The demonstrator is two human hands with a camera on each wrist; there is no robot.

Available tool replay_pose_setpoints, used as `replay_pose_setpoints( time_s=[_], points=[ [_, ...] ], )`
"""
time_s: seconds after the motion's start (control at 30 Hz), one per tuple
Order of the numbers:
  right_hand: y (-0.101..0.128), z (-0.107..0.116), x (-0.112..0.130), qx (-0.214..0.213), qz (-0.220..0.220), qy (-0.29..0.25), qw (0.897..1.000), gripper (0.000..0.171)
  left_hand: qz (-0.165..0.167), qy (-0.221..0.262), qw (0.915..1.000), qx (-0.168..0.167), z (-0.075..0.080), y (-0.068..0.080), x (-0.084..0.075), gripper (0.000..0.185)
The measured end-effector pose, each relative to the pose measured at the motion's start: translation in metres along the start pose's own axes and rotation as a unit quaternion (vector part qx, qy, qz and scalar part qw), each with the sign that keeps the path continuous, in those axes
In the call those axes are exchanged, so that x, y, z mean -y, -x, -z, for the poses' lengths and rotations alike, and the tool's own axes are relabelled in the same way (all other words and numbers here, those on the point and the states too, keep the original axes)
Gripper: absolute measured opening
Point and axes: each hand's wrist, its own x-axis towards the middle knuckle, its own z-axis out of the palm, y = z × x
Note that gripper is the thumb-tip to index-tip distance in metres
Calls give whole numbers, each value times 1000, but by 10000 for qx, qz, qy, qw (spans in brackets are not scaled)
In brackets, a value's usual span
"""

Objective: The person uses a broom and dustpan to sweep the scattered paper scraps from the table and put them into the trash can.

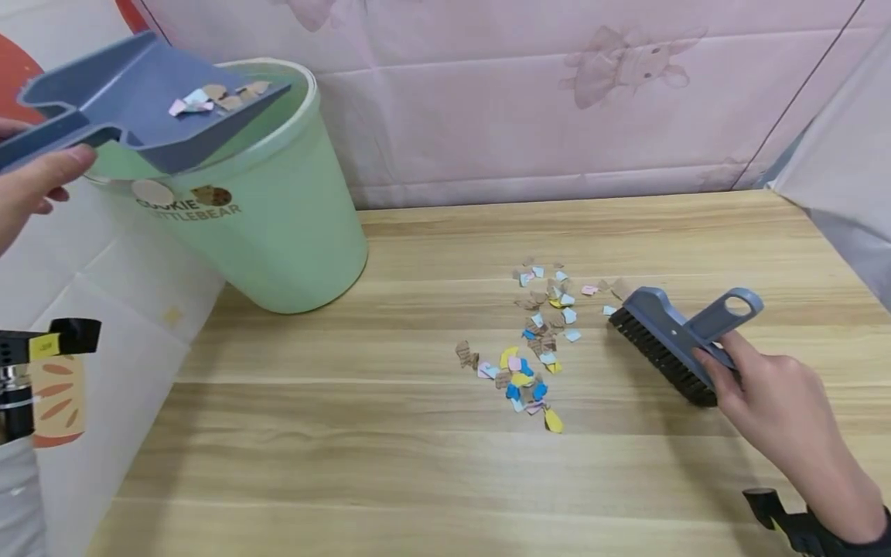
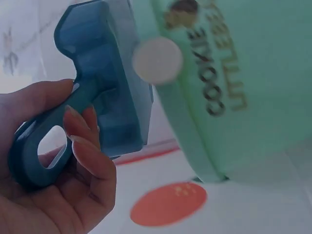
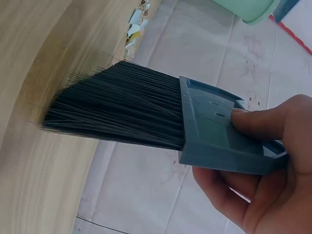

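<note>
A blue-grey dustpan (image 1: 132,93) is tilted over the mouth of a light green bin (image 1: 292,209), several paper scraps (image 1: 216,99) lying near its front lip. My left hand (image 1: 42,182) grips its handle, fingers curled round the looped end in the left wrist view. At the right, my right hand (image 1: 786,394) holds a blue-grey hand brush (image 1: 671,333) with black bristles (image 3: 112,107), thumb on the brush's back. The brush is close over the wooden table, to the right of a scattered patch of coloured paper scraps (image 1: 522,379).
The bin stands at the table's back left, beside white tiles (image 1: 132,271) with orange prints. Behind the wooden table (image 1: 334,456) hangs a pink sheet (image 1: 473,116) with rabbit pictures. More small scraps (image 1: 550,298) trail toward the back and toward the brush.
</note>
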Motion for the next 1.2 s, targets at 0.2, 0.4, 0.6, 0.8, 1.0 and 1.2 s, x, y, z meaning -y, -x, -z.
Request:
replay_pose_setpoints(
  time_s=[0.2,0.4,0.6,0.8,1.0,1.2],
  points=[
    [5,1,1,-39,-70,-17,10000,17,101,-385,9988,-271,2,-44,78,50],
    [10,1,2,-66,-89,-48,9999,19,513,-171,9974,-474,-6,-47,72,57],
    [10,-1,4,-36,-112,-38,9999,22,131,-656,9947,-787,-18,-59,65,53],
    [10,-5,6,-118,-71,-47,9999,18,-638,-1363,9829,-1058,-29,-73,73,51],
    [7,-9,9,-164,-26,-82,9998,12,-893,-1526,9776,-1144,-35,-34,24,42],
    [5,-10,10,-81,-59,-143,9998,19,-1140,-1731,9690,-1347,-33,-9,-24,39]
  ],
)
